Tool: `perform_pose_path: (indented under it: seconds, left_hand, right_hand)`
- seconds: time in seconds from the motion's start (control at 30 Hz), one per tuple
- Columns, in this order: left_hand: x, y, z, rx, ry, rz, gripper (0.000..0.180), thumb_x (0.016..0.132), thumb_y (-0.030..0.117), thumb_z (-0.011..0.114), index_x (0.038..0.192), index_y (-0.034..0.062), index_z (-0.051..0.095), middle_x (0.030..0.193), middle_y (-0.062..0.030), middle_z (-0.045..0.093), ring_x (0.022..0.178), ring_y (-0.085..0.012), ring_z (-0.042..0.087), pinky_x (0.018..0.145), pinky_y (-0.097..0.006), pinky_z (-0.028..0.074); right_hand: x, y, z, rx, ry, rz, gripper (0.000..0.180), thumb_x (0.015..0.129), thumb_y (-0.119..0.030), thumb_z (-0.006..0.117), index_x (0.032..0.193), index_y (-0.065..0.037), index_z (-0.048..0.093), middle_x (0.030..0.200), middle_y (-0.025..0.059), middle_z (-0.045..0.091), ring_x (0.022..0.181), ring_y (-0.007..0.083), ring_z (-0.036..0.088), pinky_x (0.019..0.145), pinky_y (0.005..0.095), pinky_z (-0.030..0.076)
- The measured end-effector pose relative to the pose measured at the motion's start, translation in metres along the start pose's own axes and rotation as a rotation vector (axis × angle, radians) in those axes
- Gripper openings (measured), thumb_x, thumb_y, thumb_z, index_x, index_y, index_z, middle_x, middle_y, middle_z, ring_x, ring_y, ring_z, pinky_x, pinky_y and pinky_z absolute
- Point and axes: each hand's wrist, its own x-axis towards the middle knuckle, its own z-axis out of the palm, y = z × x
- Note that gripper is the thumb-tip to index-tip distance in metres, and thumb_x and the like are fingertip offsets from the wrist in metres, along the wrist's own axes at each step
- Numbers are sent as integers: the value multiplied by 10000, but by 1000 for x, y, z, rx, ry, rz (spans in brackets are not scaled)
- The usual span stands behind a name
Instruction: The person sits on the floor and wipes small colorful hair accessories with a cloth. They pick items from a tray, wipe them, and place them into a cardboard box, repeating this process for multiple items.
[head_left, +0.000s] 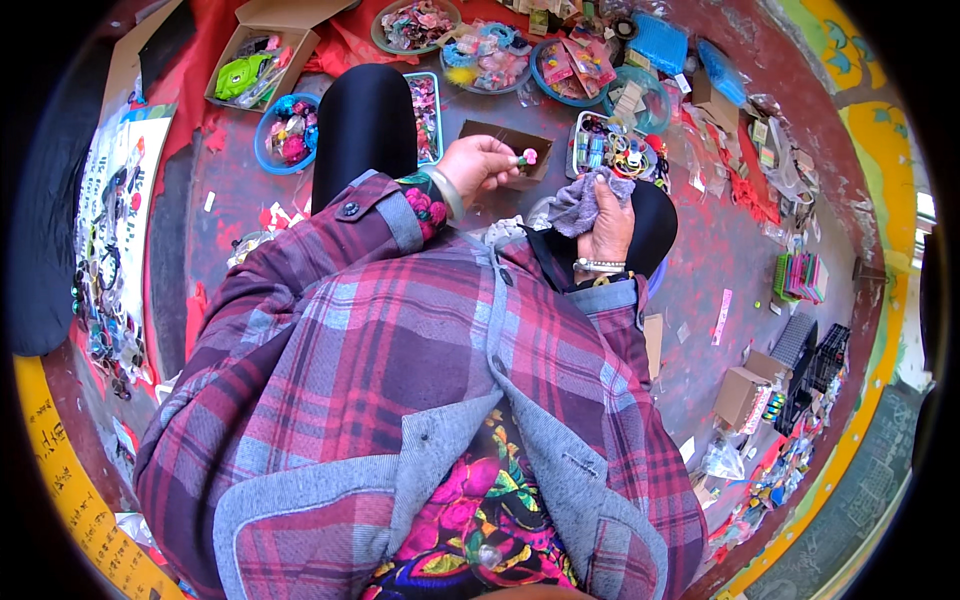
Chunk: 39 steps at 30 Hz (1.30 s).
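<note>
My left hand pinches a small pink flower-shaped trinket with a green part, between thumb and fingertips. The trinket is above an open brown cardboard box. My right hand is closed on a crumpled greyish-purple cloth, its thumb pressed over the top. The two hands are apart, with the cloth to the right of the trinket. Just beyond the cloth stands a white tray with colourful hair ties and small bands. My palms are hidden.
Blue basins and trays of hair accessories stand in an arc ahead. A cardboard box holding a green packet is at far left. Jewellery lies on a white board. At right are a small green basket, cartons and scattered packaging.
</note>
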Motion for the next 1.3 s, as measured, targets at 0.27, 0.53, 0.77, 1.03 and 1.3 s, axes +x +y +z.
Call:
perform_pose_path:
  seconds: [0.27,0.53,0.77,1.03,1.3]
  left_hand:
    - [28,-6,-8,-176,106,-120,335,945,240,362,1109,-25,485,1006,-151,602,865,-206,605,648,-241,491]
    - [4,5,3,-704,-355,-166,417,956,272,267,1204,-22,430,1244,-233,448,1140,-331,462,980,-417,376]
    - [-11,3,20,-760,-495,-197,451,960,283,209,1227,-22,407,1233,-261,439,1123,-332,471,999,-434,342]
    - [-9,-4,17,-855,-635,-147,449,961,286,223,1273,-5,363,1203,-224,472,1088,-294,501,965,-401,383]
    - [-21,4,25,-330,-299,-192,236,844,127,581,1052,14,568,1026,-97,592,985,-172,558,843,-275,452]
  right_hand:
    - [-4,0,1,-45,-61,51,167,810,-19,574,970,-7,529,790,88,594,706,175,598,636,290,505]
    - [-26,3,35,-545,-330,-97,274,745,3,639,1001,-41,552,862,26,605,757,102,578,664,240,481]
    - [-35,9,58,-1120,-573,-759,320,689,-43,639,1000,-70,569,936,108,597,884,303,561,781,361,442]
    - [-38,6,57,-1082,-436,-663,297,699,-32,656,978,-60,557,875,70,602,808,209,583,709,312,461]
    - [-17,7,32,-40,3,7,232,732,76,616,931,-10,536,803,58,592,688,144,589,634,256,491]
